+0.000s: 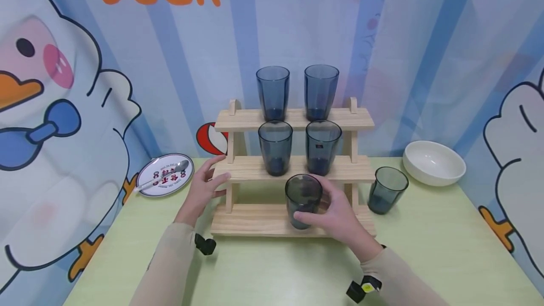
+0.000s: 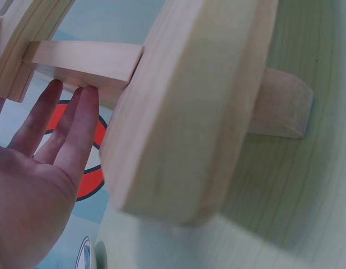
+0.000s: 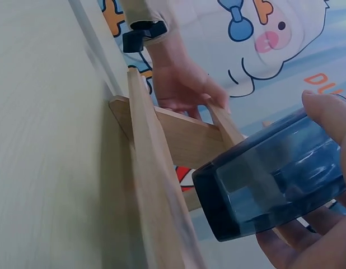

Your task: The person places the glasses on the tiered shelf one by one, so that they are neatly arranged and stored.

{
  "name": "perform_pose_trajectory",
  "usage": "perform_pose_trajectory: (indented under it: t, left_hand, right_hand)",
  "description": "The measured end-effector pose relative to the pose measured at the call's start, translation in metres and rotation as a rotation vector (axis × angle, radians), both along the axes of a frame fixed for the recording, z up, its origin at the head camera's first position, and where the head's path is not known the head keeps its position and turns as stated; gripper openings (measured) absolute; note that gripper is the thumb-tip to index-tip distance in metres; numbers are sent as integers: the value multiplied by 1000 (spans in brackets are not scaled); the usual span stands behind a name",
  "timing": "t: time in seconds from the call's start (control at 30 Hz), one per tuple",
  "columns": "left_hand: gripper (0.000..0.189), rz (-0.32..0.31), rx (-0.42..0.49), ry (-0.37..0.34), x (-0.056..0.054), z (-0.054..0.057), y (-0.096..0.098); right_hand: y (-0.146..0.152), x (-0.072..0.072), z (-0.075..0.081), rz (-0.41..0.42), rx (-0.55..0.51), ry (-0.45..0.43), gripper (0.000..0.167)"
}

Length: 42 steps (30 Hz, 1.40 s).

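My right hand (image 1: 335, 214) grips a smoked blue-grey drinking glass (image 1: 302, 199), thumb in front and the other fingers round its far side. Upright in the head view, the glass is over the bottom tier of a three-tier wooden display shelf (image 1: 246, 221). In the right wrist view the base of this glass (image 3: 257, 179) appears apart from the bottom board. My left hand (image 1: 203, 190) touches the shelf's left end at the middle tier. Its fairly straight fingers (image 2: 78, 129) rest against the wooden upright (image 2: 86, 59).
Two matching glasses stand on the top tier, one being the left glass (image 1: 273, 93), and two on the middle tier. Another glass (image 1: 386, 190) stands right of the shelf, near a white bowl (image 1: 433, 164). At left lies a plate (image 1: 148, 176) with a spoon (image 1: 170, 171).
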<state>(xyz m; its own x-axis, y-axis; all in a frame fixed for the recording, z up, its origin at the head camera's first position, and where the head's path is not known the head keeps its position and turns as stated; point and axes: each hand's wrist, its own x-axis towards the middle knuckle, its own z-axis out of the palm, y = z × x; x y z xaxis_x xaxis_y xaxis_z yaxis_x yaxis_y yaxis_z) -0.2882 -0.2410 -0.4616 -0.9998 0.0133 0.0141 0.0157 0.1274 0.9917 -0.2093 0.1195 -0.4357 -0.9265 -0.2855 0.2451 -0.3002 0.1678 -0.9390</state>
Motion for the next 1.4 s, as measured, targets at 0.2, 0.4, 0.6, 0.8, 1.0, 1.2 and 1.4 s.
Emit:
perform_pose_trajectory:
  t: [0.2, 0.4, 0.6, 0.8, 1.0, 1.2, 1.4]
  left_hand:
    - [61, -9, 14, 14, 0, 1, 1]
    - [62, -20, 10, 13, 0, 0, 2]
    - [64, -9, 10, 5, 0, 0, 0]
    - [62, -18, 11, 5, 1, 0, 0]
    - [64, -11, 7, 5, 2, 2, 1]
    - [63, -14, 6, 0, 3, 2, 0]
    - [63, -19, 11, -4, 2, 1, -1]
  right_hand:
    - [-16, -3, -5, 86, -31, 31, 81]
    - [-25, -4, -11, 85, -10, 19, 80]
    - [-32, -6, -13, 99, -9, 20, 81]
    - [-38, -7, -15, 101, -15, 18, 81]
    - [-42, -10, -20, 95, -14, 27, 82]
    - [-44, -11, -22, 97, -20, 38, 81]
    - [-48, -11, -23, 109, -45, 32, 79]
